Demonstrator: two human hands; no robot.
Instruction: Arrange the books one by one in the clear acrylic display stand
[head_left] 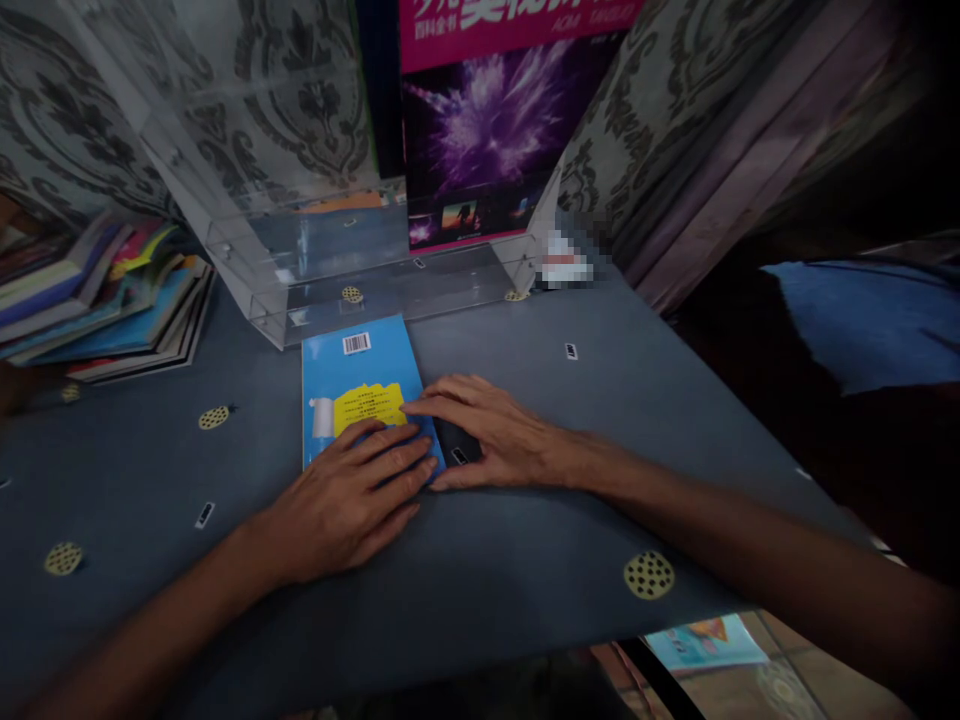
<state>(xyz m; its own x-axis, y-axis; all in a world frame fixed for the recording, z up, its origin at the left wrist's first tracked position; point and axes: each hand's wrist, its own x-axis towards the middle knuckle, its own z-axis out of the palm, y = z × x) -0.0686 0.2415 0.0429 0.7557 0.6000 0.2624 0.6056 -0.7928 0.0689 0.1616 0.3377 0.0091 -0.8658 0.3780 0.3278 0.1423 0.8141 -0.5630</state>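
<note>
Nearest, low and to the right of the blue book (379, 366), a glossy turquoise item (705, 640) lies beneath the worktop (517, 590) on a tiled floor (802, 660). The worktop has a smooth, dark grey-blue cover printed with yellow, dotted ovals and small black labels.

The blue book lies flat on the worktop between the 2 hands, a thin rectangle with a glossy cover, a white barcode, and a ragged-edged yellow panel beside a curled white scroll. The left hand (360, 490) rests palm down over the book's near part, fingers extended and slightly spread. The right hand (491, 435) curves at the book's right edge, thumb and fingers wide apart, the index fingertip at the cover and the thumb by the near corner.

To the left of the blue book, well apart, sits an uneven pile of books (142, 310), their page edges layered and skewed.

Just beyond the blue book stands a rack (420, 285) of clear, hard, shiny plastic with stepped ledges. It holds upright a large magenta book (495, 120) showing a purple starburst. Farther behind the blue book hangs pale fabric (52, 110) with dark, scrolling ornament.
</note>
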